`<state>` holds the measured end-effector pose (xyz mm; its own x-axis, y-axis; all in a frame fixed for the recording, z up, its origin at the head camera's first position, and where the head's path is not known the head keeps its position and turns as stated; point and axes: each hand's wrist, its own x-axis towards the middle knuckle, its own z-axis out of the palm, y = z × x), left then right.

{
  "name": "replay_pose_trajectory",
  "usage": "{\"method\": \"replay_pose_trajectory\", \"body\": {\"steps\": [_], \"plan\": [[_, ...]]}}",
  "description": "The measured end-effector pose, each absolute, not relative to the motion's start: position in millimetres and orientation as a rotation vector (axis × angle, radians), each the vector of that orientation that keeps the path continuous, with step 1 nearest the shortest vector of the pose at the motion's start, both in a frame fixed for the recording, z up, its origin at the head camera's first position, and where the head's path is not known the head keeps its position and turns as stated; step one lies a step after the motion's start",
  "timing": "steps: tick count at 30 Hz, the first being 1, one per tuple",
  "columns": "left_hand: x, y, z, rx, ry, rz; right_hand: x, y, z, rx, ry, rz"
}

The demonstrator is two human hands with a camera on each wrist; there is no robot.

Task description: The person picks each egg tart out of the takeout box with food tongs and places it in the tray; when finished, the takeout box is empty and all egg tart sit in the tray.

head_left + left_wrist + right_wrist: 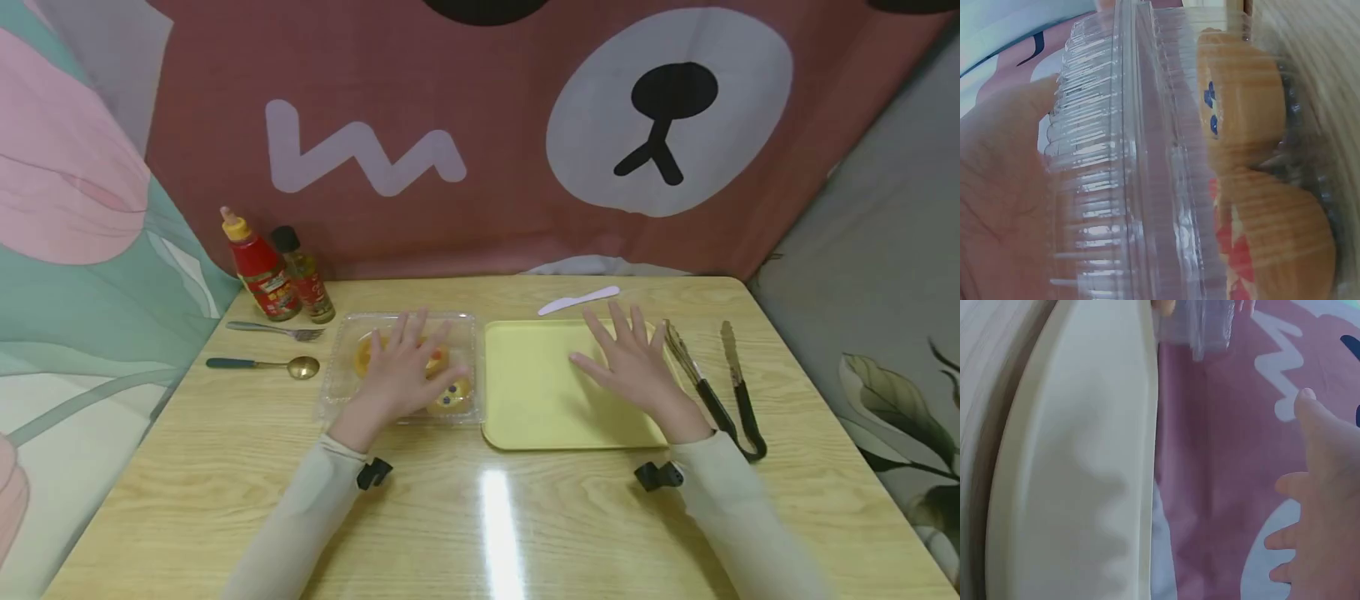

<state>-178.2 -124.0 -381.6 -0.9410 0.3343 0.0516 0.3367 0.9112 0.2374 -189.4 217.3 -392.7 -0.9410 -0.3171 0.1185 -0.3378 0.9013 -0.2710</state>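
Note:
My left hand [401,367] is spread over a clear plastic clamshell box [341,392], its fingers straight. In the left wrist view the palm [1000,200] lies right against or just above the ribbed lid [1094,156]; I cannot tell if it touches. Inside the box sit a pastry with blue berries [1247,100] and one with red pieces [1285,231]; the hand partly covers them in the head view. My right hand [633,367] hovers above a pale yellow tray [536,392], fingers spread and holding nothing. Its shadow falls on the tray in the right wrist view.
Black-handled tongs [742,408] lie right of the tray, a pink knife [579,300] behind it. A fork [277,331] and a spoon [262,365] lie left of the box. A red sauce bottle [262,271] and a smaller bottle [306,279] stand at the back left.

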Motion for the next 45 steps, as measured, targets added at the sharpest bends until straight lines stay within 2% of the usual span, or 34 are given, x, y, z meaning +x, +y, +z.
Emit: {"method": "replay_pose_trajectory", "body": {"steps": [11,23,29,36,45], "plan": [[-177,-149,-375,-0.485,-2.697,-0.810,-198,142,-400,0.733,-2.555,0.884],[-169,-227,-379,-0.237,-2.556,-1.035,-184,52,-390,0.954,-2.400,1.125],[-163,-261,-392,-0.110,-2.566,-1.186,-176,16,-384,1.038,-2.455,1.135],[-153,-287,-410,-0.021,-2.703,-1.543,-173,-24,-379,1.176,-2.542,0.923],[-139,-297,-433,-0.102,-2.756,-1.939,-165,-61,-379,1.268,-2.602,0.708]]}}
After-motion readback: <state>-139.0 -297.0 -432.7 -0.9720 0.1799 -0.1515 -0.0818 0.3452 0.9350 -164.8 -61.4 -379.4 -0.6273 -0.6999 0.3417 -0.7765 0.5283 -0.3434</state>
